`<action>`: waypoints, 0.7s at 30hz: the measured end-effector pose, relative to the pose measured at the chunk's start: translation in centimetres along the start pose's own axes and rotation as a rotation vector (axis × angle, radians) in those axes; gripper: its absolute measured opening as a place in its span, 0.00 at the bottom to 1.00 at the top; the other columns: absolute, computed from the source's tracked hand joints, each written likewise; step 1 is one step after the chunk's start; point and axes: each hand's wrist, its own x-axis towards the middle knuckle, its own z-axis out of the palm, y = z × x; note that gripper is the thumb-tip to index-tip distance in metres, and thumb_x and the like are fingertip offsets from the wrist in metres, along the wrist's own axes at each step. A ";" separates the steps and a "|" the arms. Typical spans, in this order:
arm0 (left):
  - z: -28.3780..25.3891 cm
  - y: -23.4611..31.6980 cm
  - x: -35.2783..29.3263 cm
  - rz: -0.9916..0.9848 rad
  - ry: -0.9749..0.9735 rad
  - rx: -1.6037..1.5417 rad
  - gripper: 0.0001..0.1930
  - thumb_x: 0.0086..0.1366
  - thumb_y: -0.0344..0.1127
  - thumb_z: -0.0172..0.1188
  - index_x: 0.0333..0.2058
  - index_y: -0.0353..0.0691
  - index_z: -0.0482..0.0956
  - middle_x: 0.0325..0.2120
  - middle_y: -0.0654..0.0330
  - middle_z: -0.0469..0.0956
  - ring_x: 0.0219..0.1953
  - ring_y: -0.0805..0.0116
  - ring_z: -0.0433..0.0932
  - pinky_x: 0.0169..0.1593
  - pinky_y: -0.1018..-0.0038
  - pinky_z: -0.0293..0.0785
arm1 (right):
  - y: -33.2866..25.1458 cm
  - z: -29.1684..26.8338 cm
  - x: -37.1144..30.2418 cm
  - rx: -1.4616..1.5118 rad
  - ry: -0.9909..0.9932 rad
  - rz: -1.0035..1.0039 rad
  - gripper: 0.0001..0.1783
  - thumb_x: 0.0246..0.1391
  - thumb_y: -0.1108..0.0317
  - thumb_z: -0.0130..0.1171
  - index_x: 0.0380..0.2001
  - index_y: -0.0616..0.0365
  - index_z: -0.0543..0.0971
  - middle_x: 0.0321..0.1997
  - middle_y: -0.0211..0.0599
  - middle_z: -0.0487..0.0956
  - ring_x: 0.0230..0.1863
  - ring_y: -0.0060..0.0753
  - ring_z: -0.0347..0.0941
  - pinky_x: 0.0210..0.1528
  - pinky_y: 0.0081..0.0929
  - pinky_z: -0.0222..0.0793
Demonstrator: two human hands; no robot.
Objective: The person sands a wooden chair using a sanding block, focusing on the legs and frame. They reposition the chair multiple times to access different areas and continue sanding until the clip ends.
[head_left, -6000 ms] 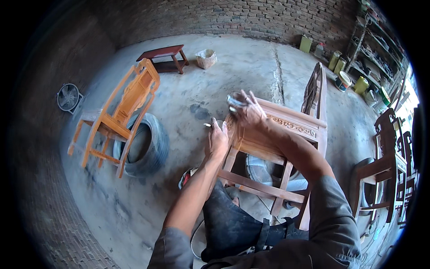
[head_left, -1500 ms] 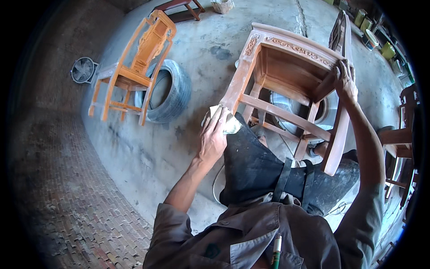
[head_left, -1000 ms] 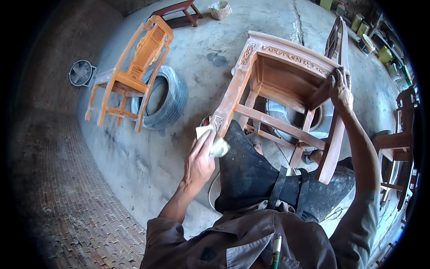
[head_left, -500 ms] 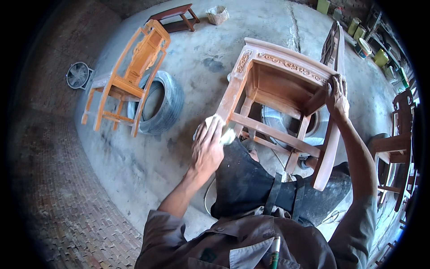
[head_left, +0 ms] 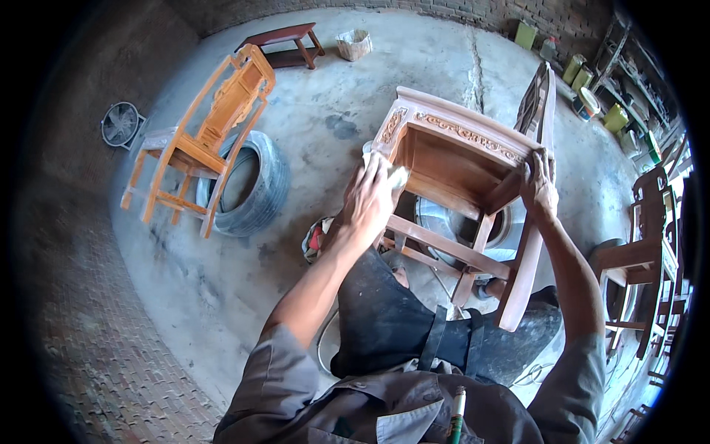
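A reddish-brown wooden chair (head_left: pixel 464 222), dusty with whitish streaks, stands tilted before me. Its carved front rail (head_left: pixel 467 132) faces me, and part of its backrest shows beyond at the upper right. My left hand (head_left: pixel 364 198) is wrapped round the upper part of the chair's left front leg. Under its fingers a pale folded pad (head_left: pixel 399 177) shows in part; cloth or paper, I cannot tell. My right hand (head_left: pixel 541 186) grips the chair's right front corner, fingers over the rail's end. Below the seat, stretcher bars join the legs.
A lighter orange-brown chair (head_left: pixel 214 133) rests against a tyre (head_left: pixel 265 189) on the left. Another tyre (head_left: pixel 436 222) lies under my chair. Farther off are a dark low bench (head_left: pixel 285 37), a whitish bucket (head_left: pixel 353 46) and a fan (head_left: pixel 120 124). Brown chairs (head_left: pixel 640 255) stand at right.
My left hand has slid up the chair's left front leg with the pale pad, from near the stretcher to close below the carved rail. My right hand keeps its hold.
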 end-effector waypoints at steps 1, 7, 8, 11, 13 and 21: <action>0.2 0.7 1.6 -0.087 -0.030 -0.055 0.22 0.61 0.27 0.52 0.54 0.25 0.72 0.56 0.39 0.71 0.59 0.41 0.69 0.63 0.57 0.65 | 0.2 0.1 -0.1 -0.015 0.000 -0.011 0.32 0.66 0.49 0.46 0.66 0.57 0.63 0.75 0.47 0.55 0.76 0.58 0.44 0.71 0.44 0.55; -1.2 0.4 -3.1 0.049 -0.001 -0.034 0.26 0.58 0.27 0.57 0.57 0.27 0.70 0.61 0.40 0.66 0.58 0.42 0.69 0.62 0.57 0.67 | 0.2 -0.8 -0.5 -0.017 -0.011 0.065 0.33 0.65 0.48 0.47 0.66 0.54 0.63 0.75 0.48 0.55 0.75 0.58 0.45 0.68 0.49 0.59; -0.9 0.6 -1.7 0.022 0.012 -0.069 0.26 0.58 0.26 0.56 0.57 0.27 0.69 0.61 0.40 0.66 0.58 0.42 0.69 0.62 0.57 0.67 | -0.1 -0.8 -0.4 0.014 -0.022 0.066 0.33 0.65 0.48 0.47 0.66 0.55 0.63 0.75 0.47 0.55 0.75 0.58 0.45 0.69 0.48 0.58; 0.6 -0.6 2.6 0.000 0.014 -0.084 0.25 0.63 0.24 0.48 0.60 0.28 0.66 0.61 0.40 0.66 0.59 0.42 0.69 0.62 0.58 0.66 | -0.6 -0.3 -0.3 0.037 -0.020 0.026 0.33 0.65 0.47 0.47 0.66 0.55 0.63 0.75 0.46 0.54 0.75 0.58 0.45 0.71 0.48 0.56; 0.0 -0.5 0.8 0.039 -0.011 -0.154 0.25 0.62 0.26 0.49 0.59 0.28 0.67 0.61 0.40 0.66 0.58 0.41 0.69 0.63 0.57 0.66 | 0.5 -0.1 -0.5 0.010 0.020 0.003 0.33 0.65 0.48 0.46 0.66 0.56 0.63 0.75 0.45 0.54 0.76 0.58 0.44 0.71 0.48 0.55; 1.4 -1.4 2.9 0.078 0.018 -0.095 0.25 0.61 0.26 0.52 0.58 0.27 0.67 0.60 0.39 0.67 0.55 0.42 0.71 0.60 0.57 0.67 | -0.7 -0.6 -0.3 0.056 -0.039 0.018 0.33 0.66 0.48 0.45 0.67 0.56 0.62 0.75 0.47 0.53 0.76 0.58 0.43 0.73 0.45 0.52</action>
